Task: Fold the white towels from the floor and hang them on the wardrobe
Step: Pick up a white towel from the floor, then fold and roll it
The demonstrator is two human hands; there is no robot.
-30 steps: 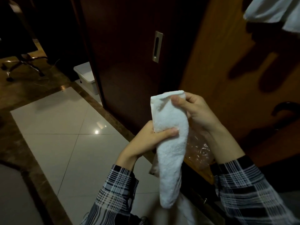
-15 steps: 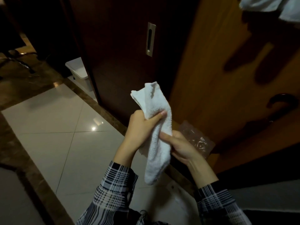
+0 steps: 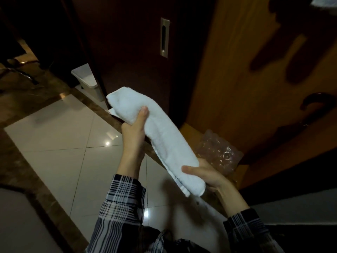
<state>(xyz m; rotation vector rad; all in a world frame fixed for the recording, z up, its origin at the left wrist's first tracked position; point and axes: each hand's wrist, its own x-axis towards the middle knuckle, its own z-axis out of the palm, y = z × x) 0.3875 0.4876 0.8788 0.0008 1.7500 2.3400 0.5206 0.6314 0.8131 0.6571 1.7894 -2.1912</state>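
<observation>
The folded towel (image 3: 158, 136) is held slanting between both hands, above the tiled floor (image 3: 60, 143). Its upper end is gripped by the left hand (image 3: 135, 123), thumb pressed on top. Its lower end is pinched by the right hand (image 3: 206, 176). A crumpled plastic bag (image 3: 220, 152) is seen just beyond the right hand, the dark wardrobe door (image 3: 131, 52) above the left.

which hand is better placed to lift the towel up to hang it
Likely the left hand: it grips the towel near its raised upper end, while the right hand only holds the lower end.
</observation>
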